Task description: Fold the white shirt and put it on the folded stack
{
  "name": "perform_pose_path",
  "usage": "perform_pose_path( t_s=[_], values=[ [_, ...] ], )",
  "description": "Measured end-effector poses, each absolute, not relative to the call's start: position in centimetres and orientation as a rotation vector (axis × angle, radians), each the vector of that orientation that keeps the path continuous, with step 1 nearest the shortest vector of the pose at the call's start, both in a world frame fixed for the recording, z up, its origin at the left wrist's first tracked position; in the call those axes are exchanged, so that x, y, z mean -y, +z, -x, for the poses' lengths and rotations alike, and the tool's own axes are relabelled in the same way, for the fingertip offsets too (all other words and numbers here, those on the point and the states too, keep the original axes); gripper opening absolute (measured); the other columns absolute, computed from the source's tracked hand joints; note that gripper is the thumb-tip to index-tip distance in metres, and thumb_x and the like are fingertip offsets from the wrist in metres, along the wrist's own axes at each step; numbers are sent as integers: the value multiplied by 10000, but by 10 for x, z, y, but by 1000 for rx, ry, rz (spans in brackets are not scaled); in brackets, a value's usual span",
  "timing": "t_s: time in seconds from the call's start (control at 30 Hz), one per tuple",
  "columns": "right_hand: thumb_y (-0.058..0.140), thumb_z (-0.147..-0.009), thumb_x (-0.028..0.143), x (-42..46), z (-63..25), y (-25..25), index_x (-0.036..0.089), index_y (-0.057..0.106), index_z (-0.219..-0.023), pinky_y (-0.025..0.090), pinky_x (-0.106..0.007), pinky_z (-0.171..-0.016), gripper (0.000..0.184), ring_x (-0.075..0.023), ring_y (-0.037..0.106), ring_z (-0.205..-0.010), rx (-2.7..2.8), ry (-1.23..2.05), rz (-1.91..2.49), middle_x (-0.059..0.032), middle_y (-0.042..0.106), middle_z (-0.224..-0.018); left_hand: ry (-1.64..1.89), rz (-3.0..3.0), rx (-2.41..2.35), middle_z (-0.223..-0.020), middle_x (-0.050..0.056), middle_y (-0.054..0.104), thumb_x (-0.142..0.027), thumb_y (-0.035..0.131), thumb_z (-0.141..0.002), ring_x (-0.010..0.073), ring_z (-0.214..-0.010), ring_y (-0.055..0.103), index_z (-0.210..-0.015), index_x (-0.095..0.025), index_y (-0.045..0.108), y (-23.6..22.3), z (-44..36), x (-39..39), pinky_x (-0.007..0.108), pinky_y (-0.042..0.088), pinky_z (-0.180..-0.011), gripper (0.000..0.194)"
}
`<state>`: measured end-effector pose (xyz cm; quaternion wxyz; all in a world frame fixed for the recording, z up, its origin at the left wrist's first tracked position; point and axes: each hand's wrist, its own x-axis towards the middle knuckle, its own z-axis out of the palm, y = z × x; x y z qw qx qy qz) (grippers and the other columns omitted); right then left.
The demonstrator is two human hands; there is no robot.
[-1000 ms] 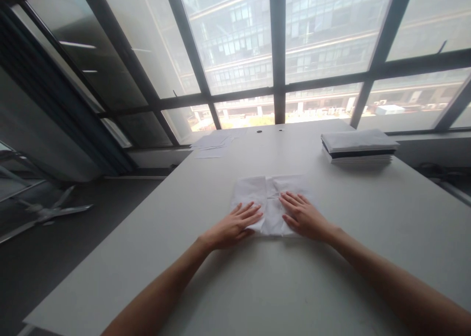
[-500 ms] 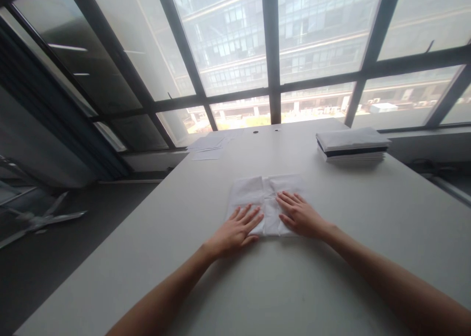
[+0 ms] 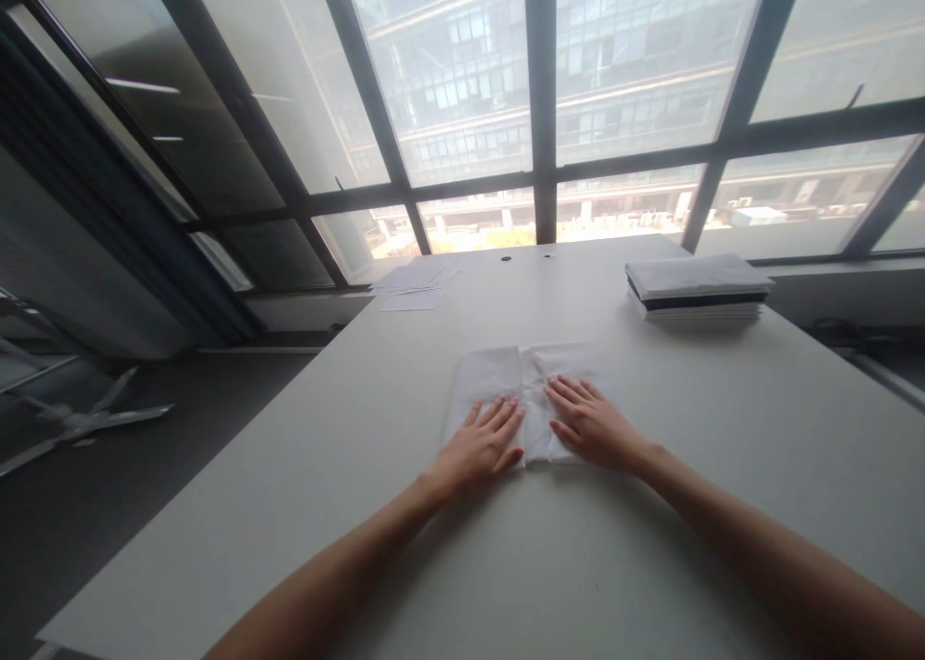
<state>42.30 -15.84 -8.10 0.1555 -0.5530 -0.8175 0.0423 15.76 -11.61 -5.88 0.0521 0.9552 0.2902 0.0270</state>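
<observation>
A folded white cloth [image 3: 506,371] lies flat on the pale table [image 3: 650,525], straight in front of me. My left hand [image 3: 483,442] rests palm down on its near left part, fingers stretched out and together. My right hand [image 3: 589,421] lies flat on the near right part, fingers spread forward. Neither hand grips the cloth; both press on top of it. A crease runs down the cloth's middle between the two hands.
A stack of folded white and dark cloths [image 3: 698,289] sits at the far right of the table. Loose white sheets [image 3: 415,282] lie at the far left corner. Two small holes [image 3: 526,255] mark the table's far edge, under large windows. The floor drops away left.
My left hand has slid forward and rightward, further onto the cloth. The right hand has barely moved.
</observation>
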Motion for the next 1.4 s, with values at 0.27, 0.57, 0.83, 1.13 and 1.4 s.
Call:
perform_pose_path(
  t_s=[0.27,0.57,0.83,1.13,1.4],
  values=[
    [302,-1018,529,173,-388,-89,99,262,-1593,74,-626,-1212,720,-315,113,-1547,2296,66,1664,-177,182,-1654,68,-2919,-933,-1665,87,202,-603,263,-1042,290,-1550,116,-1614,-219,234,-65,-157,118,512,115,-1238,689],
    [349,-1010,509,171,-387,-89,122,260,-1597,40,-618,-1215,709,-307,98,-1549,2318,104,1657,-166,178,-1657,143,-2732,-945,-1595,88,394,-483,285,-1070,238,-1498,311,-1547,-212,409,-34,-170,95,428,239,-1227,563],
    [355,-1009,489,171,-387,-85,105,288,-1585,45,-612,-1216,696,-309,97,-1549,2332,119,1690,-177,181,-1656,127,-2729,-1264,-1628,101,330,-446,306,-1065,291,-1523,234,-1537,-225,394,-50,-214,8,543,184,-1216,529],
    [362,-1011,475,172,-384,-82,104,313,-1576,61,-590,-1227,678,-289,133,-1547,2216,164,1672,-159,196,-1653,151,-2754,-1250,-1631,109,320,-399,273,-1073,282,-1528,221,-1550,-174,370,-59,-210,21,541,174,-1224,537],
    [356,-1011,314,149,-425,-69,147,530,-1449,242,-459,-1219,501,-244,289,-1505,1949,139,1659,-120,408,-1586,249,-2845,-1204,-1626,98,334,-486,274,-1065,290,-1524,232,-1552,-198,378,-75,-206,69,535,189,-1228,575]
  ],
)
